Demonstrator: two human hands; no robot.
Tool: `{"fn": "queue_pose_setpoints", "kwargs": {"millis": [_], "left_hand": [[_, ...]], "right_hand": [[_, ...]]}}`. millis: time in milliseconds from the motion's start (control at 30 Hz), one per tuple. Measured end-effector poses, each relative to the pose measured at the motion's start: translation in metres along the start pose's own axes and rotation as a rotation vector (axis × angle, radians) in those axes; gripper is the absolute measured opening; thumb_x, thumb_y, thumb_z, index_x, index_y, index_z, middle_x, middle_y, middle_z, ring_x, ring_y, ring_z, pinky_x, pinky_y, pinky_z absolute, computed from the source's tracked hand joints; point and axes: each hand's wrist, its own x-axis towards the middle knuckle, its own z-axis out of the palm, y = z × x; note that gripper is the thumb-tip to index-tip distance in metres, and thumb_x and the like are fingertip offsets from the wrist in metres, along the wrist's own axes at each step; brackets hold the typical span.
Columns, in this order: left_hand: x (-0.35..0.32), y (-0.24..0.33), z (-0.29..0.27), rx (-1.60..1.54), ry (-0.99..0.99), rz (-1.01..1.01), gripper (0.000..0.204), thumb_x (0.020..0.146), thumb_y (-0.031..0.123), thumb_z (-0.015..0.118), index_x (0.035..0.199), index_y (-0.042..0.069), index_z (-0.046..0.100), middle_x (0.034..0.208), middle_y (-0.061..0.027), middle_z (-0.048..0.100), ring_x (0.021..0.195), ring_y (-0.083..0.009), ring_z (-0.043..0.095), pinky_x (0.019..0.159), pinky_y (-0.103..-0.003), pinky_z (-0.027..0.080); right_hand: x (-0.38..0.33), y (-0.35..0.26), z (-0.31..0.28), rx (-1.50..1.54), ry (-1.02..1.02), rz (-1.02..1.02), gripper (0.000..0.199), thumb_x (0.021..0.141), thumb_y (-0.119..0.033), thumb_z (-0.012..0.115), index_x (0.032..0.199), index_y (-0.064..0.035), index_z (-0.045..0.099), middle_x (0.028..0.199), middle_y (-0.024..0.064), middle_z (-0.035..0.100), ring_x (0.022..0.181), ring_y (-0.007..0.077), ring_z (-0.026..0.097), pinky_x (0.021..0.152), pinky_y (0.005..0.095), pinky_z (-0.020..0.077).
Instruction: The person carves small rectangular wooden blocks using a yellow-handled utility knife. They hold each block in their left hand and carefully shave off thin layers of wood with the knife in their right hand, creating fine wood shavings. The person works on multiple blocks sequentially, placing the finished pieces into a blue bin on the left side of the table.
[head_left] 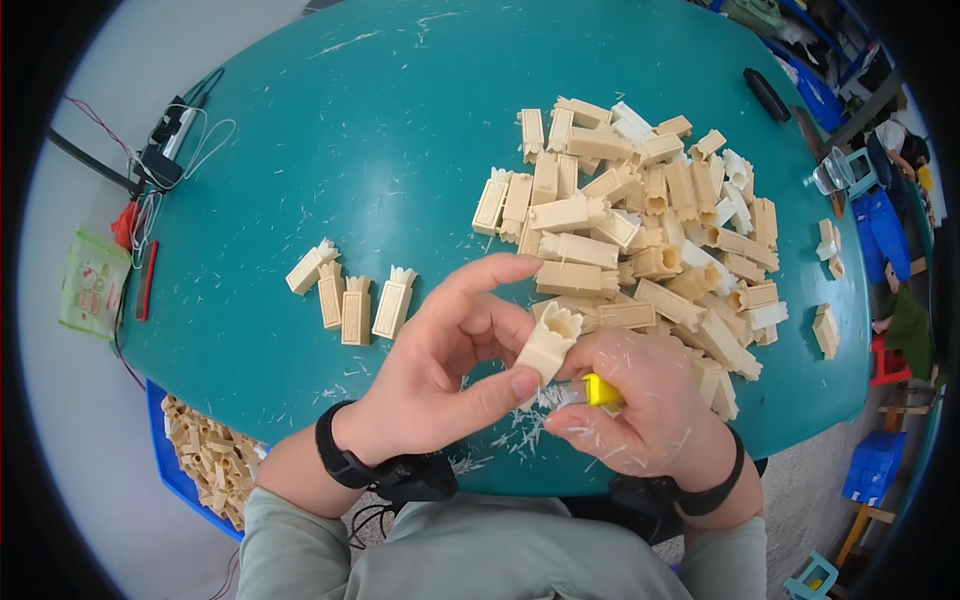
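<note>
My left hand (425, 385) pinches a beige hollow plastic piece (546, 346), its notched, crown-like open end tilted up. In my right hand (655, 410) is a utility knife with a yellow part (602, 390); its grey front section lies close under the piece, and the fingers hide most of the tool. Whether the blade touches the plastic I cannot tell. White shavings (520, 435) lie on the table below and stick to my right hand. Just beyond my hands a large heap of similar pieces (585, 250), beige and cream, covers the green table (330, 140).
Several finished-looking pieces (356, 310) stand apart left of my hands. A blue bin (175, 470) full of pieces sits below the table's left edge. A power strip (175, 135) with cables, a red stick-like tool (147, 280), a black object (767, 95) and a clear jar (830, 175) lie near the edges.
</note>
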Motion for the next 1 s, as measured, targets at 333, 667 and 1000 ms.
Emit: {"fn": "queue_pose_setpoints", "kwargs": {"millis": [333,667,1000], "left_hand": [[-0.004,-0.001,-0.004,0.165,-0.043,0.117,0.047,0.076,-0.003,0.062,0.119,0.005,0.046,0.097,-0.0004,0.053,0.071,-0.0030,0.047,0.058,-0.017,0.039],[-0.001,0.003,0.002,0.083,0.190,0.183,0.033,0.076,-0.007,0.063,0.101,0.004,0.044,0.097,-0.0059,0.053,0.088,-0.0109,0.058,0.069,-0.024,0.050],[-0.002,-0.007,0.001,-0.011,0.093,0.309,0.026,0.079,-0.009,0.058,0.098,0.003,0.044,0.107,-0.0207,0.055,0.086,-0.0197,0.061,0.071,-0.030,0.053]], "right_hand": [[-0.001,0.000,0.000,-0.047,-0.049,-0.013,0.033,0.077,-0.035,0.068,0.085,-0.0057,0.055,0.062,0.0061,0.053,0.051,0.0222,0.053,0.045,0.0296,0.0399],[-0.002,-0.008,-0.007,0.037,0.049,0.147,0.032,0.078,-0.035,0.066,0.077,-0.0050,0.054,0.059,0.0090,0.051,0.049,0.0249,0.050,0.046,0.0308,0.0398],[-0.006,-0.008,-0.001,-0.066,0.057,0.090,0.034,0.077,-0.034,0.067,0.075,-0.0044,0.051,0.056,0.0093,0.047,0.045,0.0256,0.048,0.042,0.0321,0.0371]]}}
